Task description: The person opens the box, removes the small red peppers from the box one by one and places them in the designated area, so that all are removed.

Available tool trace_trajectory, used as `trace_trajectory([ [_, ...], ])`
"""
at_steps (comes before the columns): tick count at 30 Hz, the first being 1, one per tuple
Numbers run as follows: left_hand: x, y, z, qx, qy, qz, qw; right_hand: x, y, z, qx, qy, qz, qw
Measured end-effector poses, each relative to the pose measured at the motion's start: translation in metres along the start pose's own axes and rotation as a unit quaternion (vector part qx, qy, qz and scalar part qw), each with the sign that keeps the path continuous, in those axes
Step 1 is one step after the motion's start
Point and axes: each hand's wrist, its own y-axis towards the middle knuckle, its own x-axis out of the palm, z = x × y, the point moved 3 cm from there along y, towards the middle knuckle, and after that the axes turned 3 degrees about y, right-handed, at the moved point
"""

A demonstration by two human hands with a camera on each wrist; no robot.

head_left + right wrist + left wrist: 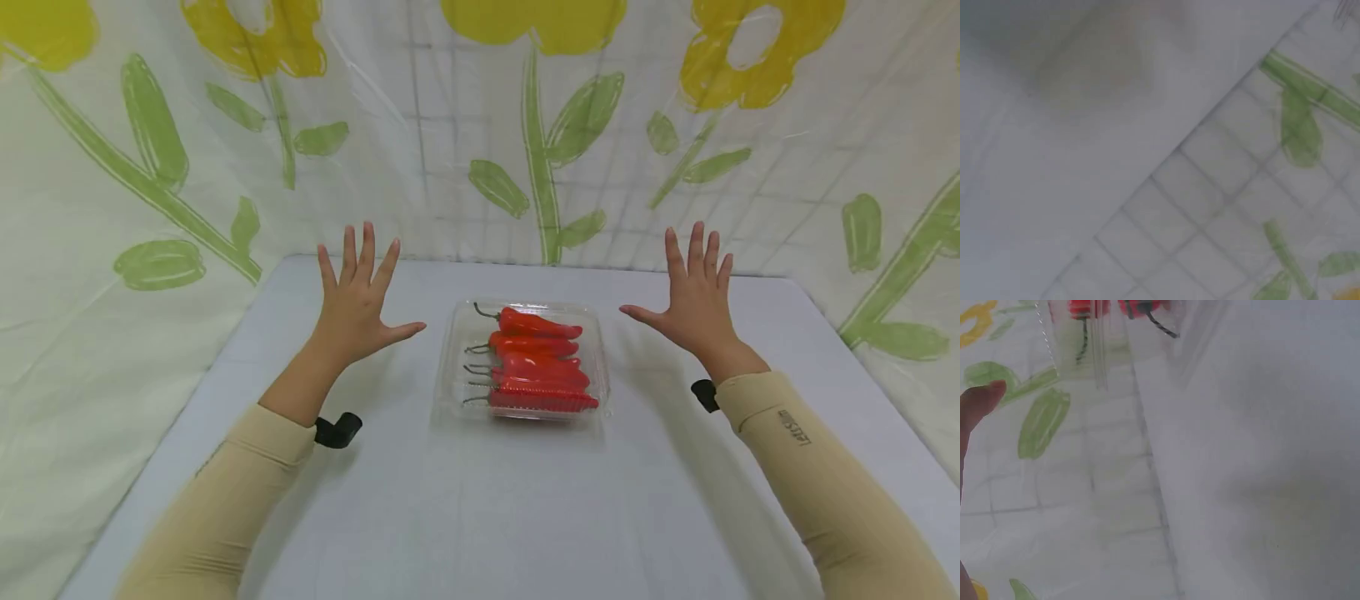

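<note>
A clear plastic box point(447, 367) sits at the middle of the table, with several red chili peppers point(536, 346) lying side by side inside, their dark stems toward the left. Left of the box, my left hand point(354, 312) is raised with fingers spread and thumb pointing at the box; it holds nothing. On the other side my right hand point(696, 308) is held up the same way, palm bare and fingers apart. In the left wrist view, my left thumb point(984, 403) shows at the edge, and pepper stems point(1161, 325) show through the box wall.
The white table point(525, 508) ends at a back edge just behind the box. A white curtain point(420, 167) printed with yellow flowers and green leaves hangs behind and around it. Black wrist cameras point(339, 430) stick out below both hands.
</note>
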Motion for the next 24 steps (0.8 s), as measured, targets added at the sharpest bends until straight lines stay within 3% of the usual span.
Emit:
trace_trajectory([
  [5, -0.005, -0.013, 0.015, -0.044, -0.04, -0.034, 0.9977, 0.002, -0.017, -0.003, 0.034, 0.068, 0.002, 0.997],
  [10, -0.011, -0.032, 0.032, -0.092, -0.068, -0.083, 0.99, 0.005, -0.037, -0.01, 0.071, 0.15, -0.008, 0.986],
  [16, -0.016, -0.048, 0.051, -0.117, -0.125, -0.084, 0.9817, 0.004, -0.061, -0.018, 0.093, 0.237, -0.024, 0.967],
  [19, -0.016, -0.053, 0.057, -0.143, -0.17, -0.088, 0.971, 0.004, -0.072, -0.022, 0.105, 0.263, -0.033, 0.959],
  [24, -0.011, -0.063, 0.062, -0.187, -0.254, -0.091, 0.9447, 0.01, -0.088, -0.026, 0.127, 0.287, -0.054, 0.948],
])
